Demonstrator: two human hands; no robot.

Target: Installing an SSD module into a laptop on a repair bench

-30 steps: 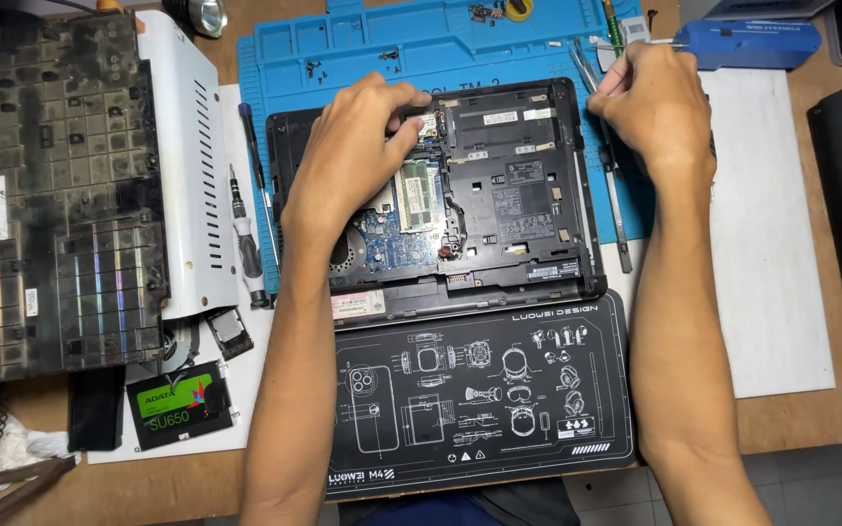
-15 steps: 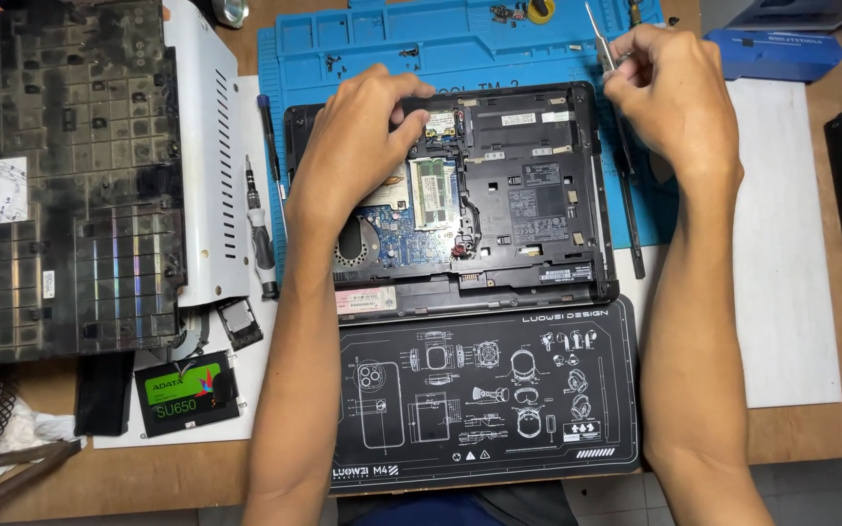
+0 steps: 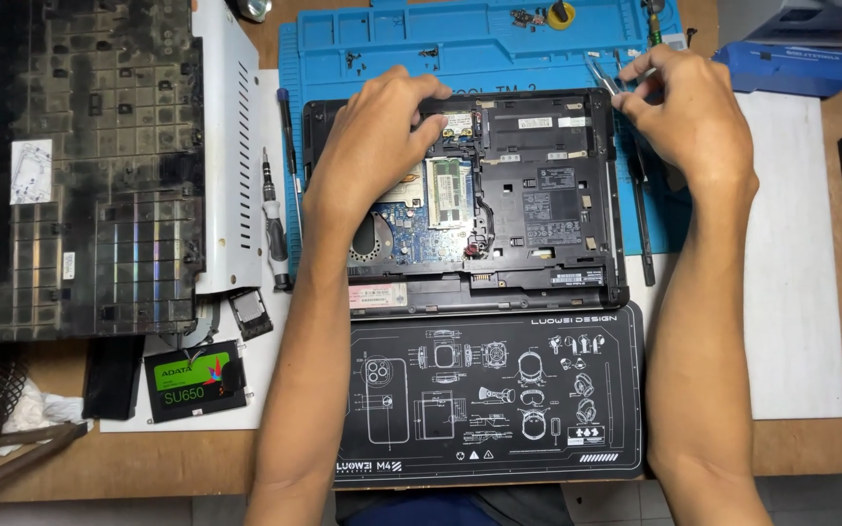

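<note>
The opened laptop base (image 3: pixel 499 195) lies on the blue work mat (image 3: pixel 392 49) on the table (image 3: pixel 830 448), its circuit board and memory module (image 3: pixel 448 190) exposed. The left hand (image 3: pixel 372 146) rests palm-down on the upper left of the base, its grip curled loosely with fingertips touching the top edge. The right hand (image 3: pixel 684 112) sits at the upper right corner, its grip pinching metal tweezers (image 3: pixel 601 76).

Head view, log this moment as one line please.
left hand on opened laptop | right hand holds tweezers | blue mat beneath
</note>
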